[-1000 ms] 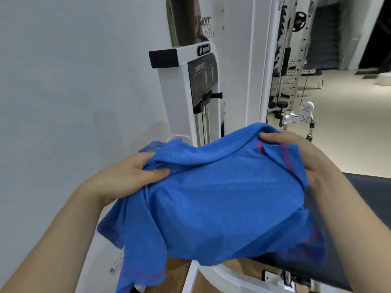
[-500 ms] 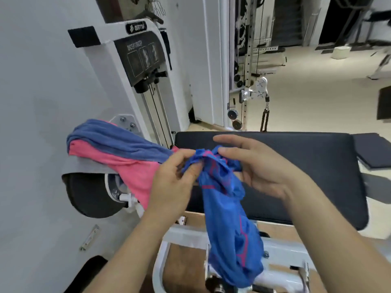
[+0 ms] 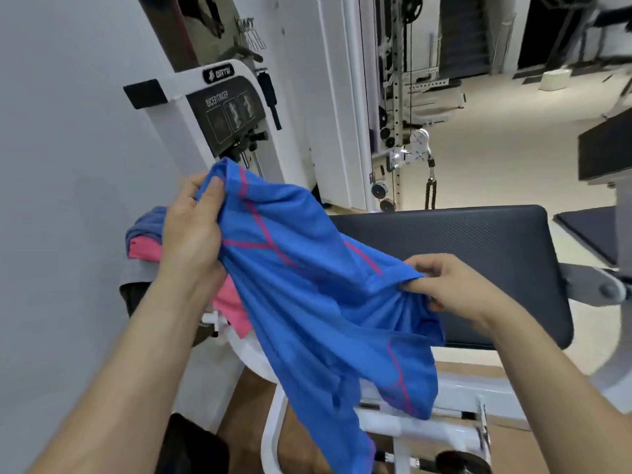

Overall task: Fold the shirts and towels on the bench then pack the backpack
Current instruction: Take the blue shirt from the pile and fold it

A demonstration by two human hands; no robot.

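Note:
A blue shirt (image 3: 307,302) with pink seams hangs stretched between my two hands above the front of the black bench pad (image 3: 478,254). My left hand (image 3: 191,234) grips its upper corner, raised at the left. Lower and to the right, my right hand (image 3: 444,285) pinches another edge of it over the pad. Its lower part dangles down past the white frame. Behind my left hand lies a pile with a pink cloth (image 3: 150,251) under a grey-blue cloth (image 3: 147,224).
A white weight machine (image 3: 219,107) stands right behind the pile, against the grey wall (image 3: 68,165) on the left. A dark object (image 3: 191,446) sits on the floor by my left arm. Cable equipment (image 3: 400,159) and open beige floor (image 3: 496,159) lie beyond the bench.
My hands have moved apart: the left rose up and left, the right went down and right. The blue shirt, bunched between them half a second ago, is now spread out.

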